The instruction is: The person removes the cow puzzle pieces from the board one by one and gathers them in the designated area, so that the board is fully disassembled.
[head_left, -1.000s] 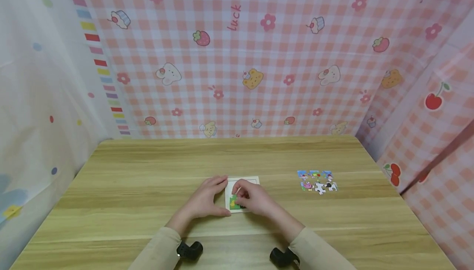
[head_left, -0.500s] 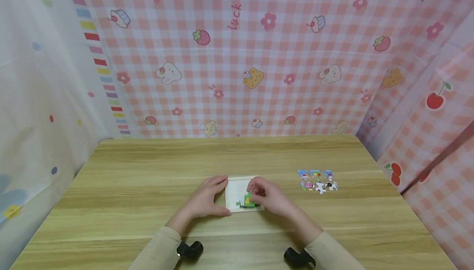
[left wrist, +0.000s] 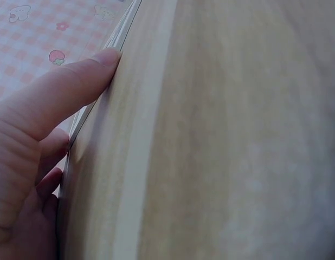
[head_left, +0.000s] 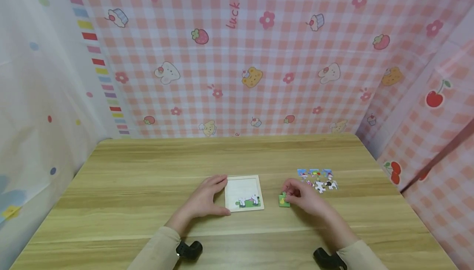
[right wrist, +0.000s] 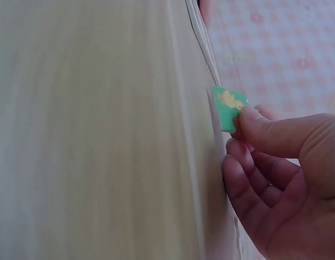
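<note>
A shallow square puzzle tray [head_left: 242, 185] with a pale rim lies mid-table. Along its lower edge sits a puzzle piece [head_left: 249, 201] printed with white animal legs on green. My left hand [head_left: 207, 196] rests at the tray's left side, thumb near the lower corner and fingertips at the upper one; the left wrist view shows the thumb [left wrist: 64, 89] touching the edge. Right of the tray, my right hand [head_left: 303, 196] pinches a green puzzle piece [right wrist: 227, 108] with a yellow figure between thumb and index finger. That piece is tilted up near the tabletop.
Several loose puzzle pieces [head_left: 314, 174] lie in two rows at the right, just beyond my right hand, which hides part of the nearer row. The wooden table [head_left: 148, 167] ends at a pink checked cloth [head_left: 229, 97] behind. Black wrist cameras [head_left: 189, 250] sit at both cuffs.
My right hand has carried the green piece rightward off the tray, to the tabletop area beside it. The piece with animal legs is now uncovered. My left hand has stayed in place.
</note>
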{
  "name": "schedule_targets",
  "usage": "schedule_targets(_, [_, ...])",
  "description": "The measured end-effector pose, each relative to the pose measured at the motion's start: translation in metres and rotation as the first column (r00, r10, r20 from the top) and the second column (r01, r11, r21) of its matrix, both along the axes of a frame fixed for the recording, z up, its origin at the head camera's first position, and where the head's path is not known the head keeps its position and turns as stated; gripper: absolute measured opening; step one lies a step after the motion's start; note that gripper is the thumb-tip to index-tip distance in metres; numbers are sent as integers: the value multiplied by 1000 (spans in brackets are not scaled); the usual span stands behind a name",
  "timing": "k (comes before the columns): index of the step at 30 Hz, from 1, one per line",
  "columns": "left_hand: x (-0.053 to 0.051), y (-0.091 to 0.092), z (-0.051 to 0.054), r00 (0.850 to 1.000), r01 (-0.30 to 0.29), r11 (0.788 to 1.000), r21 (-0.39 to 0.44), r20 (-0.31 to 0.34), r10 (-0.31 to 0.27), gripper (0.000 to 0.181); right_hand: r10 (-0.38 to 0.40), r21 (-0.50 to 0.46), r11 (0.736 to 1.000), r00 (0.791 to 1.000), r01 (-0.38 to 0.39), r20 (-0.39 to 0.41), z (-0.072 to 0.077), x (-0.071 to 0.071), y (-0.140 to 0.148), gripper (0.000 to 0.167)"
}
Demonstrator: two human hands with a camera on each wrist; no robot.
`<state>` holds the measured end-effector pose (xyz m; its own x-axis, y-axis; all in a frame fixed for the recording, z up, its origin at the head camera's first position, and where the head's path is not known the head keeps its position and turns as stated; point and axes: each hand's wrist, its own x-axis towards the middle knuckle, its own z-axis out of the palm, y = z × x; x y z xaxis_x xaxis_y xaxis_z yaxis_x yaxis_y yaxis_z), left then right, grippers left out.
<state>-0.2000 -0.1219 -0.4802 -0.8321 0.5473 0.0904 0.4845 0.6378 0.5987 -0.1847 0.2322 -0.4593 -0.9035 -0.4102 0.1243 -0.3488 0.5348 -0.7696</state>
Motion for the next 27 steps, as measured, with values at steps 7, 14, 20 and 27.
schedule_targets(7, [0, 0, 0, 1000, 1, 1000, 2, 9, -1, 100, -78, 26, 996, 995, 80, -57, 0, 5, 34, 18])
schedule_targets(14, [0, -1, 0, 1000, 5, 1000, 4, 5, -5, 99, -157, 75, 984, 983, 164, -95, -3, 6, 53, 20])
schedule_targets(20, [0, 0, 0, 1000, 1, 1000, 3, 10, -1, 100, -173, 141, 972, 977, 190, -129, -4, 6, 59, 20])
schedule_targets(27, [-1, 0, 0, 1000, 1, 1000, 1, 6, -1, 100, -171, 173, 965, 972, 199, -163, -4, 5, 60, 20])
